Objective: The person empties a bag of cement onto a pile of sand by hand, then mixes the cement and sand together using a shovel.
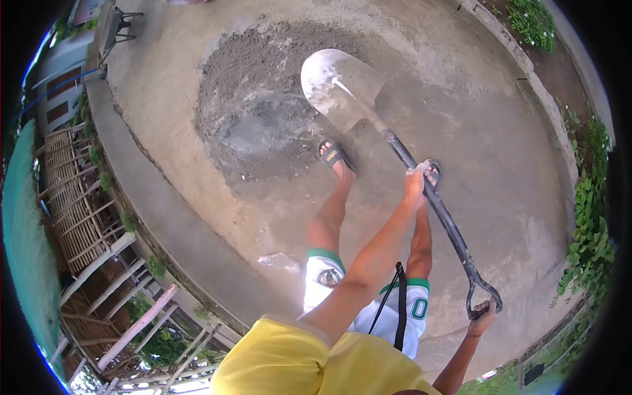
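A shovel slants across the view, its broad metal blade at the upper left end, raised beside a pile of grey, wet-looking mortar mix. My left hand is closed around the middle of the dark shaft. At the lower right end, my right hand wraps the D-shaped grip. The blade's face looks bare and shiny. A damp hollow shows in the pile, close to my sandalled foot.
Concrete ground surrounds the pile. A wheelbarrow stands at the upper left. Along the left run a low ledge and a bamboo fence. A curb and green plants line the right.
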### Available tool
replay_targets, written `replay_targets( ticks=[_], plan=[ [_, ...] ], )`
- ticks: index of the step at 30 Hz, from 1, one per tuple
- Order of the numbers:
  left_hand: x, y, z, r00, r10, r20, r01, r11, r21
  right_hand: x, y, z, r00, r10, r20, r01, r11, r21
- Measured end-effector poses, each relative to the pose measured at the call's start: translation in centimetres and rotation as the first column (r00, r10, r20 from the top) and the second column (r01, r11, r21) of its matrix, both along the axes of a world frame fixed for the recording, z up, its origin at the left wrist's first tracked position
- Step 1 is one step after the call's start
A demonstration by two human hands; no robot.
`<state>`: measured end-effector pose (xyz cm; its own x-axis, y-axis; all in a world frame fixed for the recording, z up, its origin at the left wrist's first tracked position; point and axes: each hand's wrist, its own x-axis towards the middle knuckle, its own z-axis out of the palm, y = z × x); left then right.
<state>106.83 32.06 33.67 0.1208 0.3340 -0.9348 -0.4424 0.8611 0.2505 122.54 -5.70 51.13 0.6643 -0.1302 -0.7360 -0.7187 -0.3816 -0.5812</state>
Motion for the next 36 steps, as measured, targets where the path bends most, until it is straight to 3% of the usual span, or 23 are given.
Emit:
replay_targets(
  ticks=[2, 4, 7, 9, 11, 12, 13, 15, 16, 17, 20, 23, 26, 27, 29, 30, 32, 35, 36],
  plan=[
    [6.3, -5.0, -0.7, 0.994, -0.107, 0.012, 0.108, 0.986, -0.130, 3.4, -5.5, 2.6, 0.991, -0.081, 0.103, 0.097, 0.982, -0.159],
    [11.2, -12.2, -4.5, 0.972, -0.166, 0.168, 0.205, 0.946, -0.250, 5.6, -9.0, 6.0, 0.970, -0.099, 0.222, 0.168, 0.935, -0.314],
    [15.1, -15.3, -4.8, 0.937, -0.282, 0.205, 0.329, 0.911, -0.250, 6.9, -10.1, 9.4, 0.947, -0.030, 0.320, 0.187, 0.860, -0.476],
    [15.8, -14.6, -6.9, 0.922, -0.348, 0.172, 0.381, 0.894, -0.234, 6.8, -7.8, 8.2, 0.945, 0.017, 0.325, 0.159, 0.849, -0.504],
    [12.5, -9.8, -10.2, 0.936, -0.319, 0.145, 0.343, 0.920, -0.191, 5.8, -4.2, 4.4, 0.948, 0.033, 0.315, 0.133, 0.861, -0.491],
    [9.4, -5.7, -12.4, 0.944, -0.310, 0.113, 0.322, 0.940, -0.115, 4.4, 1.5, 1.1, 0.960, 0.042, 0.278, 0.098, 0.877, -0.471],
    [6.3, -2.2, -15.5, 0.982, -0.187, 0.033, 0.189, 0.975, -0.119, 2.9, 7.3, -2.2, 0.969, 0.052, 0.241, 0.064, 0.891, -0.449],
    [-2.3, 6.2, -21.9, 0.984, -0.179, 0.026, 0.178, 0.984, 0.018, -2.1, 17.0, -8.8, 0.992, 0.046, 0.119, -0.001, 0.935, -0.356],
    [-6.4, 10.3, -23.1, 0.989, -0.144, -0.019, 0.144, 0.989, 0.039, -4.3, 17.9, -12.2, 0.990, 0.061, 0.130, -0.028, 0.969, -0.244],
    [-8.9, 13.6, -23.4, 0.992, -0.109, -0.057, 0.113, 0.991, 0.071, -6.9, 21.9, -13.2, 0.983, 0.074, 0.166, -0.015, 0.942, -0.336],
    [-11.1, 15.6, -18.5, 0.996, -0.061, -0.070, 0.062, 0.998, 0.013, -9.2, 20.9, -12.3, 0.975, 0.136, 0.173, -0.101, 0.975, -0.199],
    [-12.9, 16.0, -12.1, 0.998, 0.040, -0.037, -0.039, 0.999, 0.021, -8.4, 19.8, -11.2, 0.962, 0.215, 0.168, -0.168, 0.952, -0.255],
    [-16.1, 18.1, -4.8, 0.965, 0.257, 0.053, -0.262, 0.958, 0.114, -8.6, 20.7, -10.3, 0.865, 0.459, 0.201, -0.394, 0.871, -0.293],
    [-17.9, 19.0, -3.7, 0.940, 0.298, 0.167, -0.320, 0.939, 0.124, -8.5, 18.6, -11.1, 0.784, 0.601, 0.153, -0.547, 0.787, -0.285],
    [-21.8, 20.6, -1.8, 0.854, 0.348, 0.387, -0.424, 0.897, 0.127, -10.5, 22.6, -9.9, 0.565, 0.746, 0.352, -0.735, 0.649, -0.197],
    [-22.6, 21.2, -0.7, 0.840, 0.345, 0.418, -0.444, 0.881, 0.164, -11.4, 24.9, -8.9, 0.439, 0.773, 0.458, -0.807, 0.564, -0.178],
    [-23.0, 21.2, 1.0, 0.809, 0.337, 0.481, -0.480, 0.852, 0.210, -11.4, 26.0, -8.2, 0.320, 0.841, 0.436, -0.844, 0.462, -0.272],
    [-17.0, 18.5, 2.4, 0.907, 0.343, 0.242, -0.395, 0.893, 0.217, -9.1, 19.2, -9.8, 0.620, 0.714, 0.326, -0.748, 0.663, -0.030],
    [-14.2, 16.9, 1.9, 0.931, 0.325, 0.167, -0.354, 0.914, 0.198, -7.7, 14.9, -10.3, 0.724, 0.658, 0.206, -0.654, 0.750, -0.095]
  ],
)
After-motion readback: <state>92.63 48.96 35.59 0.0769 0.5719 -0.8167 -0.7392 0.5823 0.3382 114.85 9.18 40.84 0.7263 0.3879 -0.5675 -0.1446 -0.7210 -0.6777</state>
